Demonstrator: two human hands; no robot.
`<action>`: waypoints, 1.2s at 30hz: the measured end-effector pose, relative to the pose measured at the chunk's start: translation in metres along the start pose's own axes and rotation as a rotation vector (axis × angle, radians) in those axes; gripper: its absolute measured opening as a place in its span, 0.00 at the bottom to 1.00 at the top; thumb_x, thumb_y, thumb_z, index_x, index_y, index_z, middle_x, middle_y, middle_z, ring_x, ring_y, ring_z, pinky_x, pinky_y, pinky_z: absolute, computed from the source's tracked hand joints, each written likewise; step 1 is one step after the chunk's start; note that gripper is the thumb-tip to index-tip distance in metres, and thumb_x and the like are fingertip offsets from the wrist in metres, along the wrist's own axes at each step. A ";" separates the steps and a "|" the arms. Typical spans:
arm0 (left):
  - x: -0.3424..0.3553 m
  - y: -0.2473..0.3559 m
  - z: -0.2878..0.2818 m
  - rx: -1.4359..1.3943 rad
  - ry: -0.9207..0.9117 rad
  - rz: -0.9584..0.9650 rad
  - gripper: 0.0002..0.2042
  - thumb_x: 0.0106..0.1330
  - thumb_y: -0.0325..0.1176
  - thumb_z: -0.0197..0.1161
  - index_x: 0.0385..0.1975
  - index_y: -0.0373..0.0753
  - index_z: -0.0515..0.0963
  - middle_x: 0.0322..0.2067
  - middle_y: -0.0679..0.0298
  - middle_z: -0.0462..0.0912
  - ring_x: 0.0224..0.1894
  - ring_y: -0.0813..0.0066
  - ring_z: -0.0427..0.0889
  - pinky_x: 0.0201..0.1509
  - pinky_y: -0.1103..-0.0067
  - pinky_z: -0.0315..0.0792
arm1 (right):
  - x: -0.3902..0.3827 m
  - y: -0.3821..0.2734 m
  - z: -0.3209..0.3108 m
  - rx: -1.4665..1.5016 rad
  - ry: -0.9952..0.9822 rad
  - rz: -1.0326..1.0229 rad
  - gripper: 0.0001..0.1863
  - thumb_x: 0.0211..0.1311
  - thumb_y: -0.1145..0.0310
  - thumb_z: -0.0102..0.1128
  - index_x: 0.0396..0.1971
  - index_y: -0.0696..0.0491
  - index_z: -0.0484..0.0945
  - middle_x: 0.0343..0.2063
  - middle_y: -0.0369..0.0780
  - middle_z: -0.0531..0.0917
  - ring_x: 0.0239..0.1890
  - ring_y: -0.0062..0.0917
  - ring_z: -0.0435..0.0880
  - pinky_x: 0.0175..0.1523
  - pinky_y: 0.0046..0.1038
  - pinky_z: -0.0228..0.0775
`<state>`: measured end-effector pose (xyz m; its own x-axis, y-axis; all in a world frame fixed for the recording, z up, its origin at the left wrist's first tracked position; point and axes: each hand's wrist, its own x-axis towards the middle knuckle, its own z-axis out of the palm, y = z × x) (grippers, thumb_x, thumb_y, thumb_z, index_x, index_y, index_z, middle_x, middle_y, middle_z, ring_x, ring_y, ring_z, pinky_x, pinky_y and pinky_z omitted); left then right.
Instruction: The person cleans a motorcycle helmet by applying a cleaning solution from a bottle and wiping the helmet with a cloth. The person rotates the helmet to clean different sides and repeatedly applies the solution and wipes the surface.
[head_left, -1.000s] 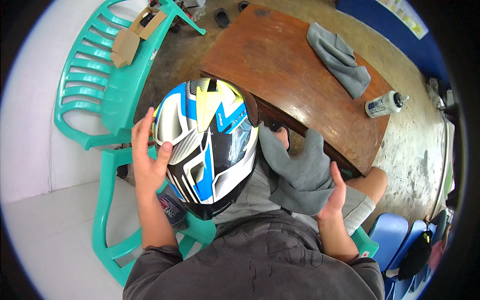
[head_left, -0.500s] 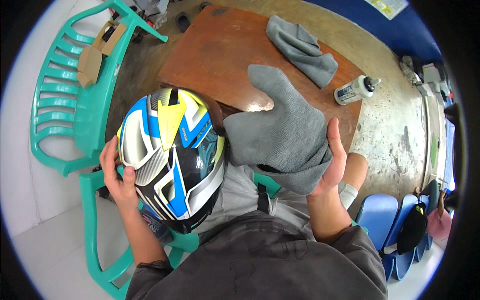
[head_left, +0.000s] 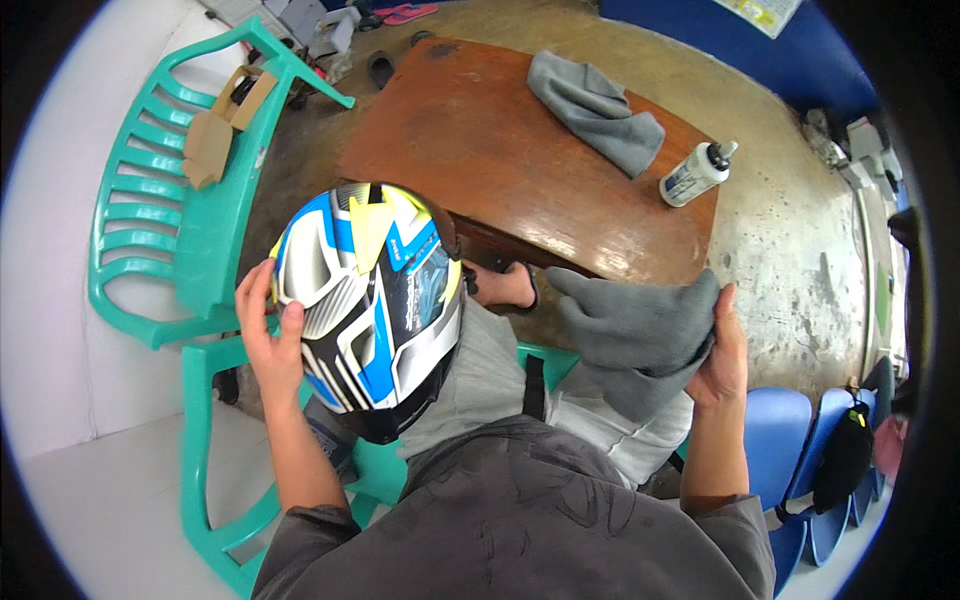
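A motorcycle helmet [head_left: 375, 300] in white, blue, black and neon yellow rests over my left thigh. My left hand [head_left: 268, 335] grips its left side, thumb and fingers spread around the shell edge. In my right hand [head_left: 722, 355] is a grey cloth [head_left: 635, 335], bunched and hanging over my right thigh, apart from the helmet. The fingers of that hand are partly hidden behind the cloth. A second grey cloth [head_left: 598, 110] lies crumpled on the wooden table [head_left: 450, 120]. Near it a white bottle [head_left: 693, 177] with a black nozzle cap stands by the table's right edge.
On the left is a green plastic chair [head_left: 215, 240] with an opened cardboard box [head_left: 225, 130] on its seat. I sit on another green chair [head_left: 195, 440]. Blue seats [head_left: 778, 440] with a black bag [head_left: 843, 455] stand at the right. Sandals [head_left: 380, 68] lie beyond the table.
My right hand has moved right and away from the helmet with the grey cloth, which now hangs lower and more folded. My left hand stays on the helmet. The view has shifted slightly.
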<state>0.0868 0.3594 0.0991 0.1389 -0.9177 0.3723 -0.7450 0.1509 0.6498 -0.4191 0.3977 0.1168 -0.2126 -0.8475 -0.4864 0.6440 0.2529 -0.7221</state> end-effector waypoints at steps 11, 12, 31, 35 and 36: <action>-0.002 0.005 0.001 0.008 -0.007 -0.026 0.29 0.74 0.50 0.66 0.69 0.39 0.77 0.66 0.55 0.75 0.65 0.63 0.75 0.60 0.72 0.71 | -0.005 0.003 -0.057 -0.336 -0.072 -0.191 0.18 0.86 0.58 0.50 0.41 0.55 0.82 0.37 0.37 0.84 0.45 0.26 0.85 0.54 0.34 0.79; -0.002 0.005 0.001 -0.002 -0.009 -0.039 0.29 0.74 0.50 0.66 0.69 0.38 0.77 0.66 0.55 0.75 0.64 0.63 0.75 0.60 0.72 0.71 | -0.005 -0.001 -0.054 -0.147 -0.005 -0.083 0.17 0.85 0.56 0.51 0.44 0.54 0.82 0.39 0.37 0.85 0.46 0.28 0.85 0.55 0.35 0.79; 0.001 0.008 0.004 -0.055 -0.002 0.013 0.33 0.70 0.48 0.70 0.70 0.34 0.74 0.66 0.50 0.73 0.69 0.54 0.71 0.75 0.64 0.63 | -0.002 0.112 0.104 -1.106 -0.699 -0.939 0.27 0.72 0.63 0.66 0.66 0.61 0.78 0.70 0.51 0.75 0.74 0.48 0.72 0.75 0.46 0.63; 0.001 0.005 0.005 0.046 0.012 0.135 0.46 0.64 0.56 0.73 0.76 0.33 0.65 0.73 0.45 0.66 0.76 0.48 0.65 0.80 0.61 0.58 | -0.025 0.162 0.143 -1.223 -0.929 -0.936 0.36 0.68 0.64 0.67 0.73 0.61 0.69 0.76 0.52 0.67 0.80 0.52 0.61 0.78 0.53 0.59; 0.002 0.003 0.006 -0.052 -0.053 0.082 0.49 0.63 0.58 0.73 0.77 0.33 0.63 0.74 0.43 0.65 0.77 0.47 0.64 0.80 0.60 0.56 | -0.028 0.167 0.146 -1.228 -0.906 -0.950 0.36 0.68 0.64 0.67 0.73 0.62 0.69 0.76 0.53 0.67 0.80 0.53 0.62 0.78 0.55 0.59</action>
<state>0.0807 0.3557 0.0983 0.0428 -0.9193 0.3913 -0.7176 0.2442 0.6522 -0.1977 0.3955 0.0816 0.5524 -0.7527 0.3582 -0.3925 -0.6139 -0.6849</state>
